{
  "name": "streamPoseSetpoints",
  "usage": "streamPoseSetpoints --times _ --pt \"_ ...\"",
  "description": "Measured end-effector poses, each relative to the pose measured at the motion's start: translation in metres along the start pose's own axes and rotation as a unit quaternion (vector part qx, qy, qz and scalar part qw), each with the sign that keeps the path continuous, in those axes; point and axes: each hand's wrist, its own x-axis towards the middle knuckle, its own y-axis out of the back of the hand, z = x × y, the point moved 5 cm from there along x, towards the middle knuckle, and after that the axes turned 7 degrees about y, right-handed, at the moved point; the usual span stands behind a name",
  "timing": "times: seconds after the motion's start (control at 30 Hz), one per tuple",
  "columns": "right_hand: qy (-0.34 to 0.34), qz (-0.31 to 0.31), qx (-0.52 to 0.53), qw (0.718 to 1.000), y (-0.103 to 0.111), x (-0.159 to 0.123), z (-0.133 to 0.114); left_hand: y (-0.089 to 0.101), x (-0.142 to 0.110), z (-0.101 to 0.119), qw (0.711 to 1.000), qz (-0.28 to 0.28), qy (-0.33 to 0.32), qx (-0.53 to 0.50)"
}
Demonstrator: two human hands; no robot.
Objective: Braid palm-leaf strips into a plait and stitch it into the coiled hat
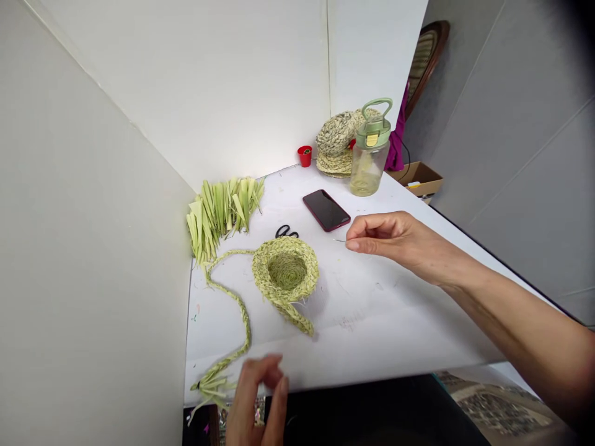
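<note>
Right hand (pixel 395 243): thumb and forefinger closed on a thin needle (pixel 340 240), right of the woven basket (pixel 287 272). Left hand (pixel 259 396): at the near edge of the tabletop (pixel 372 322), blurred, its fingertips apart and holding nothing visible. The basket lies at left-centre, just nearer than the black scissors (pixel 284 232); a braided cord (pixel 244 316) curves along its left.

Left hand (pixel 260 396): blurred, cut off below. Scissors (pixel 283 231): blades hidden behind woven bowl (pixel 308 263).
</note>
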Motion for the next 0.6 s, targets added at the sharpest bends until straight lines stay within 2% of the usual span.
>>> streamPoseSetpoints --times 0.07,0.1,0.13,0.23,0.33,0.43,0.53,0.6 --pt "0.028 -0.002 -0.012 1.000 0.001 0.004 -0.007 -0.004 0.034 0.038 0.983 0.017 -0.176 0.043" --pt "0.035 0.000 -0.005 0.999 0.002 0.004 -0.010 -0.008 0.050 0.051 0.967 0.018 -0.239 0.084" --pt "0.034 0.005 0.011 0.999 0.005 0.004 -0.012 -0.012 0.066 0.059 0.953 0.021 -0.274 0.128" --pt "0.006 0.028 0.104 0.994 0.019 -0.002 -0.016 -0.018 0.103 0.064 0.931 0.017 -0.303 0.202" --pt "-0.020 0.050 0.176 0.983 0.038 -0.011 -0.017 -0.009 0.117 0.073 0.920 0.028 -0.359 0.151" --pt "-0.021 0.072 0.179 0.981 0.053 -0.017 -0.018 0.000 0.123 0.093 0.901 0.023 -0.424 0.090" --pt "-0.027 0.076 0.182 0.980 0.053 -0.020 -0.013 -0.008 0.134 0.105 0.885 -0.011 -0.459 0.078" --pt "-0.046 0.053 0.200 0.977 0.043 -0.023 -0.007 -0.017 0.145 0.101 0.895 -0.049 -0.439 0.060"
